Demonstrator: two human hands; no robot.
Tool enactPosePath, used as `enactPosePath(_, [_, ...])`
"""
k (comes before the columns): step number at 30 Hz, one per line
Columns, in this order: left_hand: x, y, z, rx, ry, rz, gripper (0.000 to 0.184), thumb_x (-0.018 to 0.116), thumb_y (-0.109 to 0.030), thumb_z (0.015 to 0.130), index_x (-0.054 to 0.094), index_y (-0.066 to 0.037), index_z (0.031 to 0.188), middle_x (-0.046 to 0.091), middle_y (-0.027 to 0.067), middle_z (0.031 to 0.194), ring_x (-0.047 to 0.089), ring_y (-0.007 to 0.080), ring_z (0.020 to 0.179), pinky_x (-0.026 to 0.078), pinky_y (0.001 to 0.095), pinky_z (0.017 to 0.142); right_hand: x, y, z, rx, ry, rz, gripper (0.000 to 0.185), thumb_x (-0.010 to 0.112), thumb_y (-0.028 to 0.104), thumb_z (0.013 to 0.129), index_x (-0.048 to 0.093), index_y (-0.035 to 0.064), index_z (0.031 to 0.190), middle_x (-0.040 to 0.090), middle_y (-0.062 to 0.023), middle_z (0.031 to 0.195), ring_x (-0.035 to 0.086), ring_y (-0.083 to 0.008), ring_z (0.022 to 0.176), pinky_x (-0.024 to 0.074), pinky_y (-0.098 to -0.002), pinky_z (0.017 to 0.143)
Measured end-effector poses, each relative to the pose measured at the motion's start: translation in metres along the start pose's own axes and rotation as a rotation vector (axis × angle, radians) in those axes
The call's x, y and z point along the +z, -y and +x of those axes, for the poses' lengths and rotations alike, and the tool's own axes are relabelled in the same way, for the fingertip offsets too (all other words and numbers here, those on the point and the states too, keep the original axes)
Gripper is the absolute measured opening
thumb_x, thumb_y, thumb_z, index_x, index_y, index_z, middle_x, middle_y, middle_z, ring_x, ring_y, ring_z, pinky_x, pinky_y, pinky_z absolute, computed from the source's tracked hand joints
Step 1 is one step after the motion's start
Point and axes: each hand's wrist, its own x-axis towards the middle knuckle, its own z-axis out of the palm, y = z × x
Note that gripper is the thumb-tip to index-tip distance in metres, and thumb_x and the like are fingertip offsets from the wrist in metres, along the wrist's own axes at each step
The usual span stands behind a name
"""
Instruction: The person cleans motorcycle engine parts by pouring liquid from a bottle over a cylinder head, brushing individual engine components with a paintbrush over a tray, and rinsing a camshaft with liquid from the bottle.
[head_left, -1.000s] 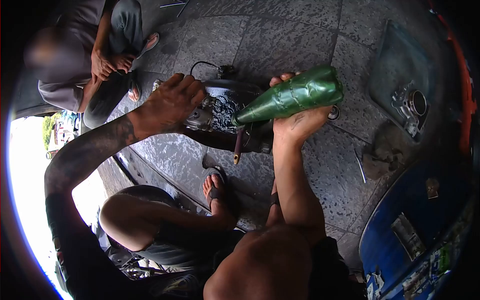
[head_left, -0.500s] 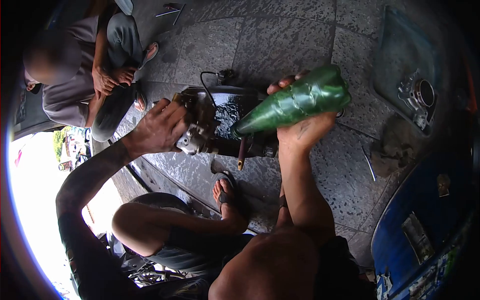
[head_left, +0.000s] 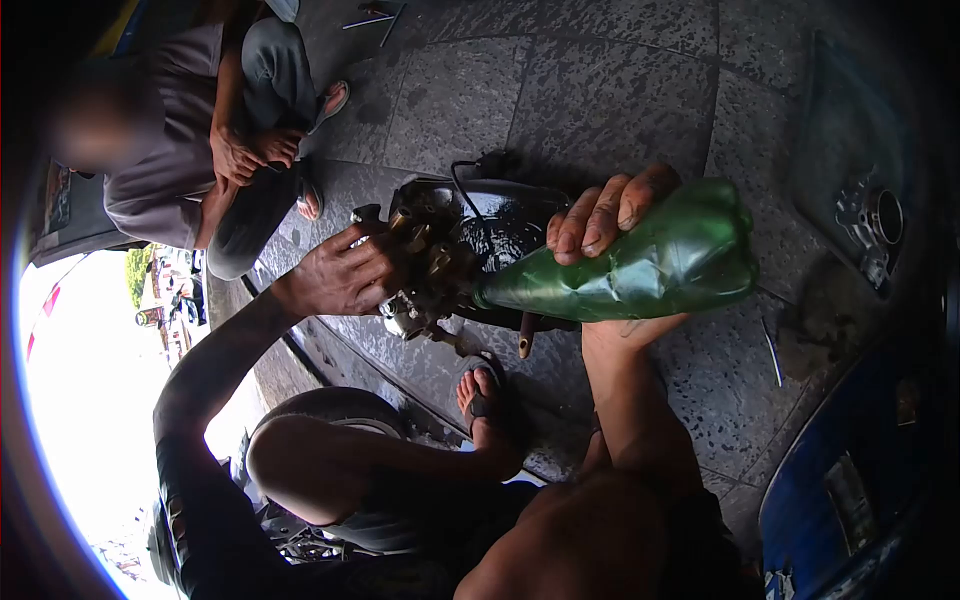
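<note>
Metal part (head_left: pixel 437 238) turned further (left fingers (head_left: pixel 368 266) gripping); right fingers (head_left: pixel 604 216) now wrapped over bottle (head_left: pixel 660 272).

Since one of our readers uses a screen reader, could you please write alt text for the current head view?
A person's left grip holds a dirty metal part at a dark, wet pan, while the right grip holds a green bottle with its neck toward the part. Another person is at upper left on the grey floor.

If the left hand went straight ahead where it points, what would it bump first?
The left hand would probably meet the dark basin, just past the metal part it holds; depth is hard to judge.
</note>
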Motion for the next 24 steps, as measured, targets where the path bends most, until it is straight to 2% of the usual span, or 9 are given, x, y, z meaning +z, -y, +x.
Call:
enactPosePath(5, [-0.008, 0.007, 0.001, 0.054, -0.018, 0.031, 0.025, 0.057, -0.03, 0.071, 0.056, -0.018, 0.093, 0.058, 0.0009, 0.106, 0.055, 0.0177, 0.106, 0.041, 0.0449, 0.101, 0.001, -0.001, 0.011, -0.073, 0.189, -0.056, 0.049, 0.059, 0.056, 0.086, 0.043, 0.0105, 0.09, 0.054, -0.0056, 0.076, 0.058, -0.0211, 0.069, 0.0495, -0.0361, 0.068])
enactPosePath(7, [-0.007, 0.01, 0.0, 0.158, -0.053, 0.095, 0.018, 0.054, -0.032, 0.073, 0.053, -0.021, 0.087, 0.055, -0.0032, 0.098, 0.054, 0.0137, 0.101, 0.042, 0.0423, 0.1, 0.001, -0.002, 0.01, -0.046, 0.201, 0.005, 0.045, 0.06, 0.052, 0.087, 0.043, 0.0102, 0.09, 0.054, -0.0055, 0.077, 0.06, -0.0208, 0.072, 0.0506, -0.0369, 0.07])
enactPosePath(11, [0.003, 0.01, 0.0, 0.16, -0.087, 0.118, 0.014, 0.053, -0.031, 0.074, 0.051, -0.023, 0.085, 0.051, -0.0073, 0.092, 0.052, 0.0093, 0.096, 0.043, 0.0388, 0.099, 0.005, 0.002, 0.017, 0.035, 0.325, 0.095, 0.036, 0.058, 0.042, 0.091, 0.043, 0.0099, 0.088, 0.056, -0.0065, 0.076, 0.061, -0.0219, 0.073, 0.0524, -0.0389, 0.072])
enactPosePath(13, [0.008, 0.011, -0.002, 0.194, -0.078, 0.051, 0.029, 0.05, -0.028, 0.081, 0.049, -0.015, 0.107, 0.055, 0.0015, 0.101, 0.054, 0.015, 0.108, 0.043, 0.0472, 0.102, 0.008, 0.005, 0.02, 0.08, 0.39, 0.1, 0.033, 0.057, 0.039, 0.093, 0.043, 0.0097, 0.087, 0.056, -0.0071, 0.076, 0.062, -0.0225, 0.072, 0.0531, -0.0393, 0.072])
enactPosePath(14, [0.008, 0.013, -0.001, 0.193, -0.078, 0.051, 0.029, 0.05, -0.028, 0.081, 0.049, -0.015, 0.107, 0.055, 0.0015, 0.101, 0.054, 0.015, 0.108, 0.043, 0.0472, 0.102, 0.01, 0.006, 0.019, 0.099, 0.399, 0.128, 0.031, 0.057, 0.036, 0.093, 0.043, 0.0097, 0.086, 0.057, -0.0076, 0.075, 0.062, -0.0228, 0.071, 0.0534, -0.0393, 0.071])
enactPosePath(17, [0.003, 0.017, 0.006, 0.214, -0.056, 0.085, 0.026, 0.05, -0.029, 0.08, 0.051, -0.019, 0.103, 0.054, -0.0029, 0.1, 0.054, 0.0113, 0.105, 0.042, 0.0459, 0.103, 0.009, 0.007, 0.022, 0.134, 0.454, 0.155, 0.029, 0.057, 0.033, 0.093, 0.044, 0.0091, 0.084, 0.058, -0.0083, 0.073, 0.063, -0.0236, 0.069, 0.0542, -0.0391, 0.068])
enactPosePath(19, [-0.009, 0.02, 0.018, 0.24, -0.121, 0.141, 0.022, 0.049, -0.032, 0.078, 0.053, -0.024, 0.098, 0.054, -0.0071, 0.098, 0.054, 0.0081, 0.103, 0.039, 0.045, 0.106, 0.006, 0.011, 0.02, 0.128, 0.42, 0.104, 0.029, 0.058, 0.034, 0.093, 0.045, 0.0087, 0.086, 0.058, -0.0083, 0.074, 0.063, -0.0235, 0.07, 0.0541, -0.0394, 0.069])
enactPosePath(20, [-0.01, 0.02, 0.018, 0.23, -0.085, 0.164, 0.015, 0.053, -0.033, 0.077, 0.055, -0.026, 0.09, 0.051, -0.0101, 0.099, 0.051, 0.0063, 0.103, 0.04, 0.0352, 0.103, 0.004, 0.011, 0.018, 0.127, 0.406, 0.089, 0.029, 0.058, 0.034, 0.093, 0.045, 0.0085, 0.086, 0.058, -0.0083, 0.075, 0.063, -0.0233, 0.07, 0.054, -0.0395, 0.07])
enactPosePath(24, [-0.014, 0.021, 0.024, 0.221, -0.118, 0.155, 0.017, 0.054, -0.032, 0.076, 0.056, -0.026, 0.093, 0.051, -0.0097, 0.1, 0.051, 0.0068, 0.104, 0.041, 0.0352, 0.103, 0.004, 0.011, 0.018, 0.136, 0.433, 0.072, 0.031, 0.06, 0.035, 0.091, 0.045, 0.0085, 0.088, 0.057, -0.0087, 0.077, 0.062, -0.0225, 0.072, 0.0535, -0.0393, 0.073])
